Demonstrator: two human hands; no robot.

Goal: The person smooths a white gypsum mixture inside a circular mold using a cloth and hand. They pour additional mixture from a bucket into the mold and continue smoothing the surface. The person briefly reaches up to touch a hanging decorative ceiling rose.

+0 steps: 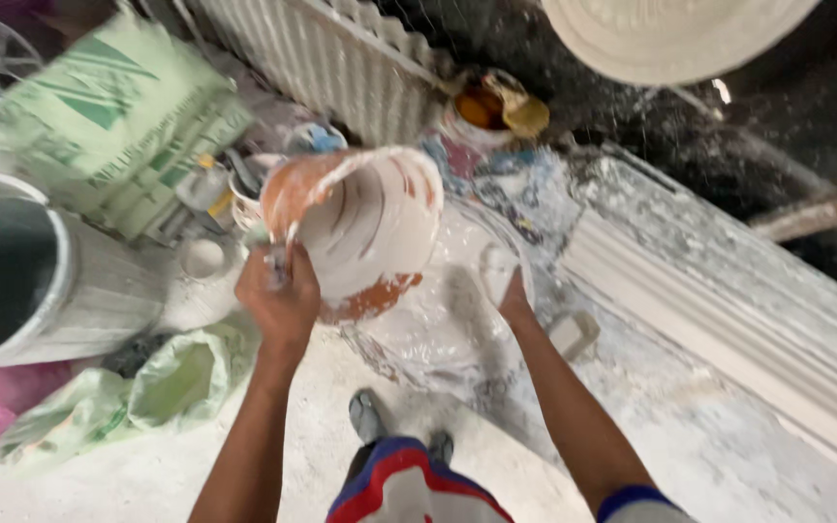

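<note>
**Two hands at a plaster-coated orange bowl above a dusty floor**

The left hand [280, 295] is clenched around a small tool [278, 263] whose shape is blurred, and it presses against the rim of a round orange plastic bowl coated with white plaster [365, 228]. The bowl is tilted, with its opening toward the camera, and its inside is almost fully white. The right hand [508, 291] is lower and to the right of the bowl; its fingers are covered with white plaster and rest on a clear plastic sheet smeared with plaster [448, 329]. I cannot tell whether these fingers grasp anything.

The bowl hangs over the plastic sheet, which lies on the white dusty floor [690, 436]. Near the left edge of the floor area stands a large grey metal bucket [41, 281], and behind it leans a green and white paper sack [108, 116]. A crumpled light green plastic bag [147, 387] lies on the floor below the bucket. A long white moulded plaster strip [728, 329] runs along the right side. Behind the bowl stands a small tin with orange liquid [481, 108].
</note>
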